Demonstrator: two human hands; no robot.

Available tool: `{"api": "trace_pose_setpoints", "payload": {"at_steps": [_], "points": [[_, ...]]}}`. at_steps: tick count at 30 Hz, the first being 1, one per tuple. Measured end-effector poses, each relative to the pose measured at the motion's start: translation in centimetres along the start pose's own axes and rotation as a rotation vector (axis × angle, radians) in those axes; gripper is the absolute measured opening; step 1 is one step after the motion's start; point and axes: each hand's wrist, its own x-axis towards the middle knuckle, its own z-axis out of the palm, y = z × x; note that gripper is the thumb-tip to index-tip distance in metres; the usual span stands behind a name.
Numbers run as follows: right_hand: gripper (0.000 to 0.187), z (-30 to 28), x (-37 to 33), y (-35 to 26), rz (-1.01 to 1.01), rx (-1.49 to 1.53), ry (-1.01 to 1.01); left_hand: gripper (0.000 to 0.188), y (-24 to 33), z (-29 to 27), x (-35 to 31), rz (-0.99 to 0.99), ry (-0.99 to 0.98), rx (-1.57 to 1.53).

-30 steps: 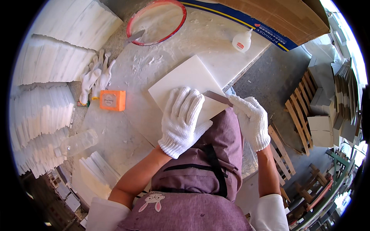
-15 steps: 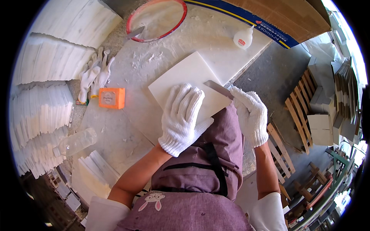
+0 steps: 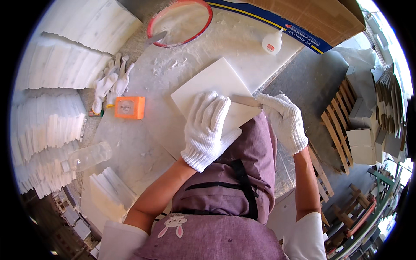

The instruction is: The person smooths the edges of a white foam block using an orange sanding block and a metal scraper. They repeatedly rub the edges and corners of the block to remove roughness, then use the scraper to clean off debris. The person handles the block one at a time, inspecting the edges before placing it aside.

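A square white stone tile point(image 3: 212, 78) lies at an angle, its near corner by my apron-covered lap. My left hand point(image 3: 207, 123), in a white knit glove, rests flat on the tile with its fingers stretched out and the thumb apart. In my gloved right hand point(image 3: 284, 119), the fingers are closed round a putty knife. The handle is hidden in the glove. The putty knife's blade point(image 3: 243, 100) reaches left over the tile's right part, nearly flat to its face.
A red-rimmed basin point(image 3: 150, 27) of white powder stands at the far side, a blade in it. Nearby are a squeeze bottle point(image 3: 271, 43) and cardboard box point(image 3: 320, 17). At left are an orange box point(image 3: 130, 107), spare gloves point(image 3: 112, 82), a clear bottle point(image 3: 89, 157) and stacked tiles point(image 3: 47, 117).
The putty knife's blade has turned and now lies more level across the tile. My right hand has shifted slightly to the right; my left hand stays flat on the tile.
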Motion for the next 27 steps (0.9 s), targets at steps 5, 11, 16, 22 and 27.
{"api": "trace_pose_setpoints", "payload": {"at_steps": [5,11,16,22,27], "points": [[0.026,-0.8,0.7,-0.3,-0.031,-0.040,-0.095,0.081,0.1,-0.2,0.1,-0.007,-0.013,0.005],[0.031,0.2,-0.4,0.4,-0.087,-0.076,0.001,0.080,-0.1,0.0,-0.2,0.018,0.018,-0.014],[0.029,0.5,-0.3,0.0,-0.076,-0.127,0.050,0.082,0.0,-0.1,-0.1,0.002,0.015,-0.007],[0.029,0.8,-1.4,0.2,-0.076,-0.118,0.079,0.086,0.0,0.0,-0.1,-0.015,0.048,-0.015],[0.024,0.5,-0.6,0.0,-0.066,-0.091,0.119,0.086,0.0,0.0,0.0,-0.024,0.042,-0.058]]}}
